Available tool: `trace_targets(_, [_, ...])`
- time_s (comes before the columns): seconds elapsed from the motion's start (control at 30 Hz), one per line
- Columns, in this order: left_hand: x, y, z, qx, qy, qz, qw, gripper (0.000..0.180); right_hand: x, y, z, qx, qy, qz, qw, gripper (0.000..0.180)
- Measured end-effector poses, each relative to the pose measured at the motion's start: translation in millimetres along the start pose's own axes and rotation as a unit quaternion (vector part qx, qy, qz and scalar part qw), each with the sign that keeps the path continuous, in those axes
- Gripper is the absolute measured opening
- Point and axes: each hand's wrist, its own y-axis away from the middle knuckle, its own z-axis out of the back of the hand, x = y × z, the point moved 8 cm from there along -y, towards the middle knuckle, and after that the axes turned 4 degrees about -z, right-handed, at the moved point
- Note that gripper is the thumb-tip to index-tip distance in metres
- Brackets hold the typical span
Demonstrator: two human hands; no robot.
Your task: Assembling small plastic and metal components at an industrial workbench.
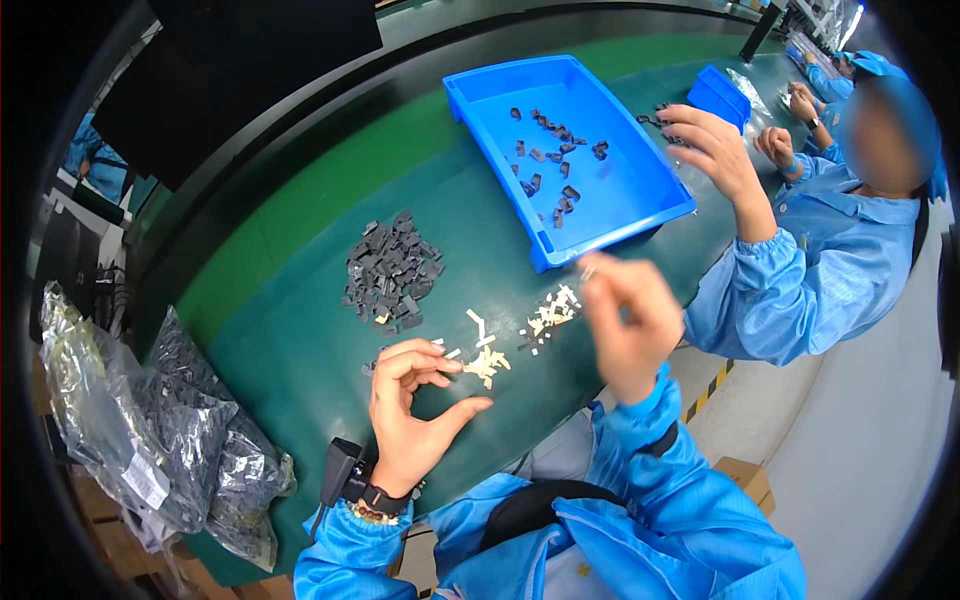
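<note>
My left hand (412, 415) rests over the green table, thumb spread away from curved fingers, beside a small pile of cream-coloured strips (487, 365). My right hand (636, 325) is raised near the front corner of a blue tray (545, 245), its thumb and forefinger pinched together. Blur hides what the pinch holds, though a pale speck shows at the fingertips. Small white and dark bits (552, 312) lie to the left of that hand. Beyond my left hand is a heap of small black plastic parts (392, 270). Several similar black parts (560, 150) lie scattered inside the tray.
Clear plastic bags of dark parts (190, 430) sit at the table's left end. On the right, a co-worker in blue (815, 270) reaches a hand (715, 150) over the tray's edge. Past it stands a smaller blue bin (720, 95). A dark panel (270, 60) overhangs the far left.
</note>
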Motion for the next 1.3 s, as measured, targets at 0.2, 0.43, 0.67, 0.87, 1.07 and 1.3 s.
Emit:
trace_targets(0.2, [3,-1,-4,0.019,-0.030,0.019,0.999,0.060,-19,-31,7,0.022,0.027,-0.084,0.996,0.044])
trace_targets(0.43, [2,-2,-6,0.026,-0.048,0.011,0.998,0.048,-21,22,-26,0.247,0.055,-0.061,0.966,0.018])
trace_targets(0.67, [2,-1,-9,0.041,-0.073,0.012,0.996,0.042,-29,32,-38,0.344,0.131,-0.089,0.926,0.016])
trace_targets(0.87, [1,-1,-10,0.045,-0.080,0.008,0.996,0.040,-30,31,-46,0.386,0.158,-0.110,0.902,0.015])
trace_targets(1.07, [-2,-4,-10,0.048,-0.089,-0.003,0.995,0.039,-24,29,-43,0.361,0.151,-0.062,0.918,0.014])
trace_targets(1.3, [-4,-3,-11,0.052,-0.098,-0.011,0.994,0.037,-29,29,-36,0.350,0.101,-0.147,0.920,0.013])
